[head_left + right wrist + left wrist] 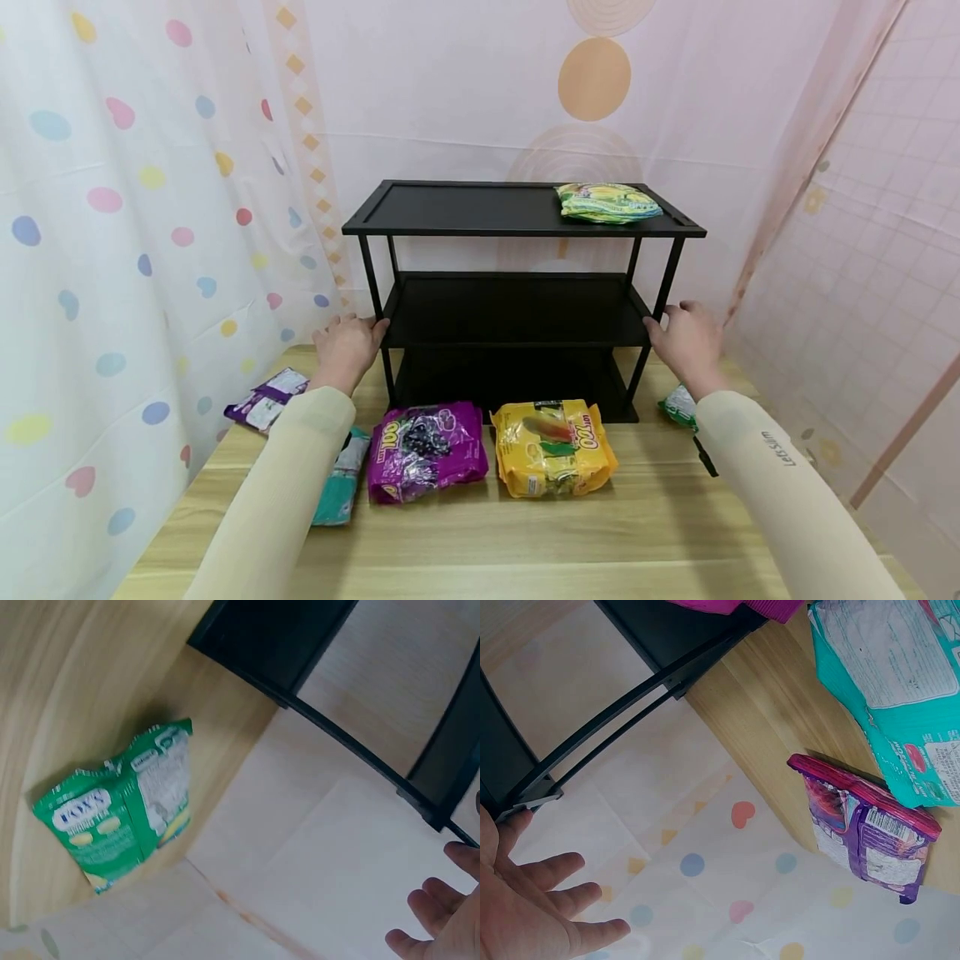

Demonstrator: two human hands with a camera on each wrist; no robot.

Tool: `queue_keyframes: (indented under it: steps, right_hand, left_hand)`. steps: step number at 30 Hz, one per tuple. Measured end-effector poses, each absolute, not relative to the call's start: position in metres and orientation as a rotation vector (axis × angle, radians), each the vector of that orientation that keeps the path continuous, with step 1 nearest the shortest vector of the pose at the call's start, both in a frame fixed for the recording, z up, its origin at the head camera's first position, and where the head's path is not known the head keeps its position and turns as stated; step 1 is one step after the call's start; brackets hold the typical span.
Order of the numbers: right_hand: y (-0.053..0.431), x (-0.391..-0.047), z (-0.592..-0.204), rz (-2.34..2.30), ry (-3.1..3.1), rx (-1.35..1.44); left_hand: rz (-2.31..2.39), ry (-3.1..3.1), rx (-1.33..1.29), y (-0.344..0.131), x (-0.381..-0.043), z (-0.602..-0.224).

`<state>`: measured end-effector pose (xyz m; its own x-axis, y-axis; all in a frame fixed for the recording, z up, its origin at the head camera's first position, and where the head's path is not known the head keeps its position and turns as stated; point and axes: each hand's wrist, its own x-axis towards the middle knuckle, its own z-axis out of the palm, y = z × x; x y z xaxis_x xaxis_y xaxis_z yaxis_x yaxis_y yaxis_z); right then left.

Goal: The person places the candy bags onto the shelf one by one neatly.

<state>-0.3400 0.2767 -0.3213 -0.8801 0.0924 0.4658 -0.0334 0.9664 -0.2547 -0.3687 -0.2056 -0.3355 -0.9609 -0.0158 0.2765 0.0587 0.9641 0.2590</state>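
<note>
A black three-tier shelf rack stands upright at the back of the table. At its left side my left hand holds it at the middle tier, thumb at the front post. In the left wrist view the left hand's forefinger meets the tier's corner while the other fingers spread out. My right hand holds the opposite end at the same height, its thumb at the right post. Part of the right hand shows in the right wrist view, a fingertip at the rack's edge. A yellow-green bag lies on the top tier.
Before the rack sit a purple grape candy bag and a yellow mango one. Left are a teal bag and a purple-and-white packet; right, a green FOX'S bag. Patterned curtains enclose the wooden table.
</note>
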Motion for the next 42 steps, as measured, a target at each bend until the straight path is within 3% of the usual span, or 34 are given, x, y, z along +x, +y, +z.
queue_keyframes:
  steps: [42]
  right_hand:
    - [0.272, -0.352, -0.345, 0.537, -2.616, -0.276]
  left_hand:
    - [-0.492, -2.802, -0.204, -0.223, -0.364, -0.347]
